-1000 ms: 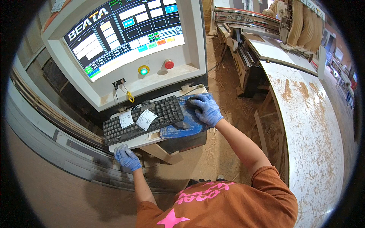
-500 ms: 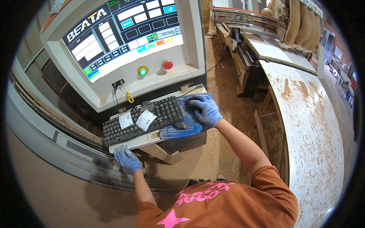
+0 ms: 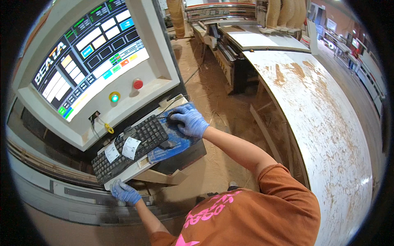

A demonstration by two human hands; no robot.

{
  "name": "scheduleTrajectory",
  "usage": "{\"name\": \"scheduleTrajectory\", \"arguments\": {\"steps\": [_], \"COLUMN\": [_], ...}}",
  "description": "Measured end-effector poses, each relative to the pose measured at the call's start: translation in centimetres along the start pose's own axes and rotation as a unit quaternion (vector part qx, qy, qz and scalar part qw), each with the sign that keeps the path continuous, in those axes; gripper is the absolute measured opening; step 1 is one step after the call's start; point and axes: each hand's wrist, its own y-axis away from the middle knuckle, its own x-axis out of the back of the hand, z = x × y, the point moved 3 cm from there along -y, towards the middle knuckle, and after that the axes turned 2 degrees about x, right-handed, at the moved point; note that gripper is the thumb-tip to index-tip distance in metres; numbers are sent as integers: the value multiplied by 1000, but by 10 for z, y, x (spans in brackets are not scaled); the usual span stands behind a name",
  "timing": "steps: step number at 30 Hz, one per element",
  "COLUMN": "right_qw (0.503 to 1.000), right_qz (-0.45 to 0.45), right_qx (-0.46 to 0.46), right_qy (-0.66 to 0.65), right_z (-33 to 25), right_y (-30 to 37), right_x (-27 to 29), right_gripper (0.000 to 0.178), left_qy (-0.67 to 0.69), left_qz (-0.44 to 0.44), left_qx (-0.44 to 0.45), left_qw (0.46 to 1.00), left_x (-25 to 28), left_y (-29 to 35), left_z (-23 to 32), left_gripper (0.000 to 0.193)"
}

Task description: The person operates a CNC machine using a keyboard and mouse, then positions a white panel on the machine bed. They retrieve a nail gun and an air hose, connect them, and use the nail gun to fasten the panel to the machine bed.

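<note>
My right hand [image 3: 190, 121], in a blue-and-white glove, is wrapped over a black computer mouse [image 3: 174, 117] on a worn blue mouse pad [image 3: 174, 151]. Most of the mouse is under my palm. Down at the near left corner of the white shelf [image 3: 134, 172], my gloved left hand [image 3: 125, 192] grips the edge with bent fingers; its thumb is hard to make out. A dusty black keyboard [image 3: 151, 130] lies between the hands. Two white paper labels, a left one [image 3: 111, 153] and a right one [image 3: 131, 148], rest on its keys.
Above the shelf stands a control cabinet with a lit screen [image 3: 96, 51], a green-lit button [image 3: 114, 97] and a red knob [image 3: 138, 84]. On the right, a long white board [image 3: 316, 123] carries wood dust. Farther back is a machine gantry [image 3: 221, 13] with ribbed hoses [image 3: 283, 14].
The view has swung right, so the cabinet, keyboard and both hands sit farther left in the picture. The right hand stays on the mouse and the left at the shelf corner.
</note>
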Motion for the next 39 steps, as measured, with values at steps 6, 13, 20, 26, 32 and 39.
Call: {"name": "scheduleTrajectory", "arguments": {"steps": [6,13,20,26,32,39], "right_qw": [1000,1000,987,986,945,906], "right_qz": [-7,-2,93,82,24,-27], "right_qx": [-4,2,-81,-146,-326,-422], "right_qy": [5,7,-99,-26,14,11], "right_z": [-1,0,28,114,250,366], "right_y": [1,-3,-4,61,184,268], "right_x": [3,5,60,112,167,220], "right_gripper": [37,37,39,39,40,40], "left_qy": [3,5,98,188,277,266], "left_qz": [-2,-36,-48,-393,-620,-687], "left_qx": [-1,8,130,165,115,152], "left_qw": [1000,999,985,885,725,658], "left_x": [0,-4,-5,-51,-159,-291], "left_y": [-2,0,86,212,273,308], "left_z": [2,-2,48,135,273,411], "left_gripper": [31,32,45,35,33,40]}}
